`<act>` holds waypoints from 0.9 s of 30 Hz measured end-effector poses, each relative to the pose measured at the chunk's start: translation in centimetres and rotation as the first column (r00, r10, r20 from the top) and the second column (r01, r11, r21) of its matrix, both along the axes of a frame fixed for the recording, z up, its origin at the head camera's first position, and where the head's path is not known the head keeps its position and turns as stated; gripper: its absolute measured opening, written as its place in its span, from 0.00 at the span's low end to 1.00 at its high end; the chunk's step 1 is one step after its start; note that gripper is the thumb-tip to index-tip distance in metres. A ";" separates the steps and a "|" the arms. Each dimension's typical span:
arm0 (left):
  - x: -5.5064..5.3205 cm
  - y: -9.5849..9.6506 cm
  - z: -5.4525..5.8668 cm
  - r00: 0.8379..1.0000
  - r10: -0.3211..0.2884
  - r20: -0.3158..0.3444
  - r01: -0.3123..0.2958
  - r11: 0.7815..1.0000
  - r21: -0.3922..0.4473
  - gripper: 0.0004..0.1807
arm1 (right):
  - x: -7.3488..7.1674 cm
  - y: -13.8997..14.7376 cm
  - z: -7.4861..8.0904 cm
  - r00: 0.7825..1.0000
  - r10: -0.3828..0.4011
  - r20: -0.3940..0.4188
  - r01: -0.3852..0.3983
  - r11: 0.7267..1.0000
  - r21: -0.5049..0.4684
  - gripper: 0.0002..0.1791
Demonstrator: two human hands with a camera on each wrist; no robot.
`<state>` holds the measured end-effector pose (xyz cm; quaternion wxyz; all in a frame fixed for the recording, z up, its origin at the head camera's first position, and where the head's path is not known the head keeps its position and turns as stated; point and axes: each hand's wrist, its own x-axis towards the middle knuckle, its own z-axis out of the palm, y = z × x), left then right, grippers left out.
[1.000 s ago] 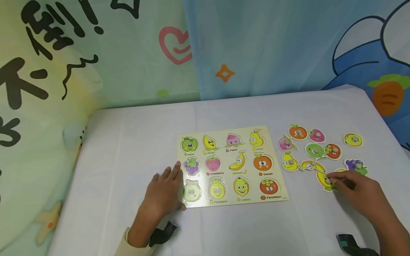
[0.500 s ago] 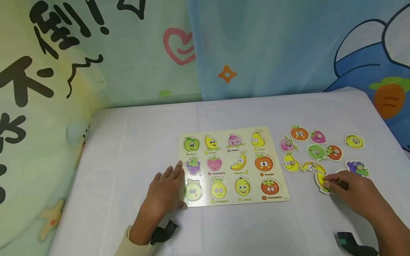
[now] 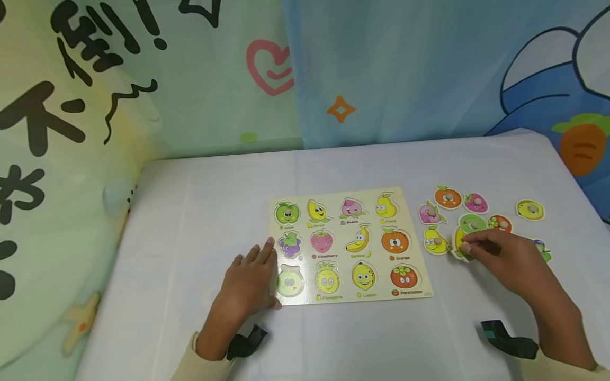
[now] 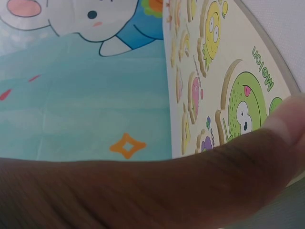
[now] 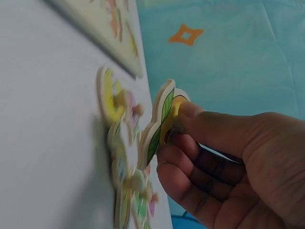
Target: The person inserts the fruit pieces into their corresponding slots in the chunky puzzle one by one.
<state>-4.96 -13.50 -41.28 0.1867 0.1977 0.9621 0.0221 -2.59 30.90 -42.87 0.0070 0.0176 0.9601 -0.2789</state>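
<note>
My left hand (image 3: pixel 250 280) lies with straight fingers at the left edge of a cream fruit puzzle board (image 3: pixel 383 296). Its thumb (image 4: pixel 290 121) rests near the corner, by the printed melon (image 4: pixel 248 102). Over the loose pieces on the right, my right hand (image 3: pixel 507 259) pinches a yellow fruit puzzle piece (image 3: pixel 459 244) with green leaves (image 5: pixel 167 105). That piece is tilted on edge in the right wrist view, raised off the cloth, its knob hidden by thumb and fingers. In the head view it covers most of the banana piece.
Around the right hand lie knobbed pieces: pear (image 3: pixel 434 241), peach (image 3: pixel 430 213), orange (image 3: pixel 448 197), strawberry (image 3: pixel 475 202), a green one (image 3: pixel 473 223), persimmon (image 3: pixel 500 223) and lemon (image 3: pixel 530 210). The grape piece (image 3: pixel 542 250) is partly hidden. A white cloth (image 3: pixel 214 201) covers the table, backed by printed curtains (image 3: pixel 405 69).
The right hand has pinched the yellow leafed piece, lifted it and moved it left and away from me, over the banana piece. The left hand stays on the board; the head view has shifted slightly.
</note>
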 end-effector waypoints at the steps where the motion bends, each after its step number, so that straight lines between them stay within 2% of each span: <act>1: 0.0 0.0 0.0 1.000 0.004 0.004 -0.004 1.000 0.000 0.59 | -0.3 -0.2 0.1 1.000 0.007 -0.015 -0.007 1.000 -0.009 0.13; 7: -0.1 0.0 -0.2 0.999 0.015 0.029 -0.015 1.000 -0.003 0.60 | -2.0 -1.5 0.8 0.998 0.035 -0.049 -0.038 0.997 -0.068 0.11; 16: -0.1 0.1 0.0 1.000 0.018 0.021 -0.017 1.000 -0.011 0.60 | -4.0 -3.8 1.0 1.000 0.026 -0.007 -0.026 0.989 -0.149 0.15; 21: -0.1 0.2 0.1 0.999 0.024 0.028 -0.024 1.000 -0.017 0.59 | -5.5 -5.9 0.8 0.998 0.066 -0.006 -0.065 0.972 -0.224 0.14; 27: -0.1 0.2 0.1 0.999 0.023 0.043 -0.023 1.000 -0.002 0.59 | -7.2 -8.1 0.2 0.989 0.141 -0.041 -0.147 0.950 -0.276 0.09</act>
